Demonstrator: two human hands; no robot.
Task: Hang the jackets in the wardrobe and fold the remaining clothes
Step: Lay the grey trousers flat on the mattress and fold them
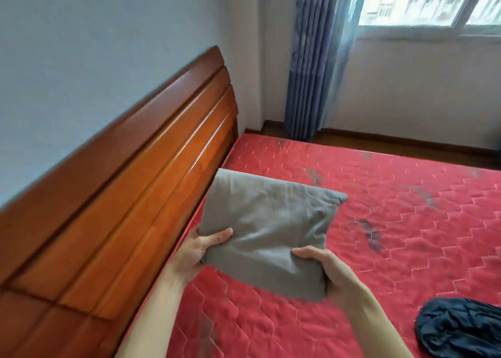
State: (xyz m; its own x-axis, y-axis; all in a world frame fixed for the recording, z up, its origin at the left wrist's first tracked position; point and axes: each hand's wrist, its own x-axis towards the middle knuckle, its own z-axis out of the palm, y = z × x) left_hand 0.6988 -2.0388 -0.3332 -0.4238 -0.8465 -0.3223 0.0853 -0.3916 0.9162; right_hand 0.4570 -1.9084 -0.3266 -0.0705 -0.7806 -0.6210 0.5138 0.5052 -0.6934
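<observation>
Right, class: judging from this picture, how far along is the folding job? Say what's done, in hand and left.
Done: the grey garment looks folded. In hand: left hand and right hand hold it above the red mattress. Left: the dark garment lies crumpled on it. The hanging part cannot be judged here.

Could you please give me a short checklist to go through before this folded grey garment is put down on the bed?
1. Left hand grips the grey garment at its near left edge: ok.
2. Right hand grips its near right corner: ok.
3. Fold compact, no layers trailing: ok.
4. Mattress spot directly beneath the garment, hidden: cannot tell.
5. Dark garment at the lower right, apart from the drop spot: ok.
6. Dark garment folded: not ok, crumpled.
</observation>
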